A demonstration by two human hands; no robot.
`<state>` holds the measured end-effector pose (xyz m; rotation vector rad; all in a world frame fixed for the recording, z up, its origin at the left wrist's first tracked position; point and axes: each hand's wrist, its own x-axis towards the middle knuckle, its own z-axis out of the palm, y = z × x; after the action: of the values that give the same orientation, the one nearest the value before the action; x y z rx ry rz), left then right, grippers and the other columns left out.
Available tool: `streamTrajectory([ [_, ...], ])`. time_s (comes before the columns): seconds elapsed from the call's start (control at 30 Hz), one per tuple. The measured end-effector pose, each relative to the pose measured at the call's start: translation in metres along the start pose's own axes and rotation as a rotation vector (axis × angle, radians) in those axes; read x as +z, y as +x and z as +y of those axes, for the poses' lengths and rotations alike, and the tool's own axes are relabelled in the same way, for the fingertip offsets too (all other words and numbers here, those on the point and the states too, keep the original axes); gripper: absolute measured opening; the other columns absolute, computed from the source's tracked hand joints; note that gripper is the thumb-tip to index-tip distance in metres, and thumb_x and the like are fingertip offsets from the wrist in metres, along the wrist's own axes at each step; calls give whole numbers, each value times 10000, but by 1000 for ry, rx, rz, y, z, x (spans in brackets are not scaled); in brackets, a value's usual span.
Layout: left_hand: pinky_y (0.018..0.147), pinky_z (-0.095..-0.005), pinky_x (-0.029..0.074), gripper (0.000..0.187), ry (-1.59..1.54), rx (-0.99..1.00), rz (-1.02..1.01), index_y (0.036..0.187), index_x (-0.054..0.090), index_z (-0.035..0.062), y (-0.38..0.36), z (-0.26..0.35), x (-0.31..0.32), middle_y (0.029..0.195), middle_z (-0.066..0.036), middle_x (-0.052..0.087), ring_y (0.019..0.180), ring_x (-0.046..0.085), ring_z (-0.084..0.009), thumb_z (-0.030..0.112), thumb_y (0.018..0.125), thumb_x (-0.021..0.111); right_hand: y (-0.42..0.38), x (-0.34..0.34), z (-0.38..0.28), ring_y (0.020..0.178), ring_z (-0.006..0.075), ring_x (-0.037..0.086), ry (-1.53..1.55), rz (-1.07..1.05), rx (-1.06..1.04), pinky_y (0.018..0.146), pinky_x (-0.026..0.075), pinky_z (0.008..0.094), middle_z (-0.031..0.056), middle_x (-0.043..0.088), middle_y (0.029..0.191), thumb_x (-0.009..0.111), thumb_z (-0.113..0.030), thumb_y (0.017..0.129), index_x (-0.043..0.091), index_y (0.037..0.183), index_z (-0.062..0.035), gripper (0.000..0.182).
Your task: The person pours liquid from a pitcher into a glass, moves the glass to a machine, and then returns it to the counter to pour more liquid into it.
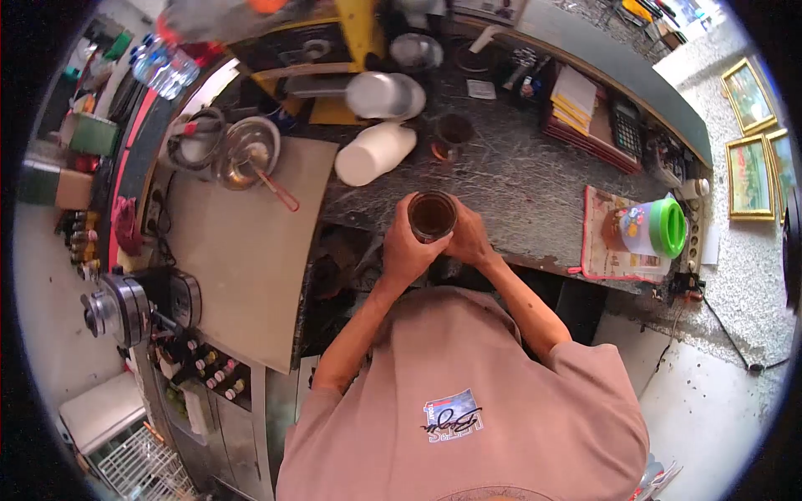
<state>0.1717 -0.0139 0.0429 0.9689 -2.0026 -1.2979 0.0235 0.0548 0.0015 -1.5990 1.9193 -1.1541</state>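
Here, both hands around a glass

The left hand (pixel 407 250) and the right hand (pixel 469 240) both wrap the sides of a glass (pixel 432 215), holding it just over the near edge of the worktop (pixel 518 179). It holds a brown liquid, nearly full. The glass probably is stiff, fragile and a little slippery, so a grip low on its sides seems safest, keeping it upright. A white cup (pixel 375 154) lies toward the far edge.
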Motion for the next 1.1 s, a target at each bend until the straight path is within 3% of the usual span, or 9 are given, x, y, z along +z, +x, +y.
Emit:
streamTrajectory([
  [0.27,968,-431,524,793,48,-48,227,1357,452,50,-55,-38,-115,1234,-184,642,1159,644,-350,205,706,879,18,111,-66,1125,396,649,37,-195,-86,931,540,463,205,658,1238,826,-239,731,530,1340,-42,705],
  [0.37,955,-427,528,777,61,-80,339,1345,468,56,-79,-54,-154,1226,-177,647,1148,649,-344,204,703,879,24,154,-96,1127,375,652,56,-230,-119,925,542,439,188,656,1235,858,-263,699,569,1303,-36,707],
  [0.43,948,-426,530,769,83,-106,406,1338,475,60,-94,-64,-179,1223,-172,649,1142,652,-341,203,701,880,29,183,-112,1132,371,650,118,-251,-256,937,542,435,179,654,1238,856,-254,712,563,1316,-44,704],
  [0.57,936,-435,535,762,89,-204,517,1326,482,57,-120,-78,-222,1208,-164,658,1130,656,-341,192,693,885,37,236,-143,1134,360,653,145,-404,-264,935,544,433,165,654,1249,852,-238,723,560,1325,-59,692],
  [0.73,939,-441,540,757,149,-249,660,1321,478,47,-147,-100,-263,1195,-172,668,1120,662,-345,184,697,885,49,288,-181,1197,334,621,219,-603,-260,979,521,420,149,623,1314,840,-239,749,549,1340,-75,679],
  [0.8,979,-413,531,758,122,-386,703,1324,461,29,-157,-102,-277,1207,-187,670,1150,662,-301,167,712,885,53,305,-197,1211,346,607,205,-644,-311,988,514,436,163,619,1313,829,-228,750,514,1367,-67,710],
  [0.93,979,-407,533,765,105,-389,822,1326,458,27,-178,-114,-301,1204,-177,671,1141,665,-288,173,711,890,55,348,-214,1231,354,589,263,-698,-471,1004,501,453,176,608,1319,823,-225,749,463,1402,-62,763],
  [1.1,950,-415,546,767,140,-418,971,1331,448,28,-201,-127,-325,1196,-175,679,1118,676,-312,169,713,880,58,392,-238,1219,354,595,303,-856,-505,998,505,453,176,611,1313,820,-243,751,462,1397,-57,761],
])
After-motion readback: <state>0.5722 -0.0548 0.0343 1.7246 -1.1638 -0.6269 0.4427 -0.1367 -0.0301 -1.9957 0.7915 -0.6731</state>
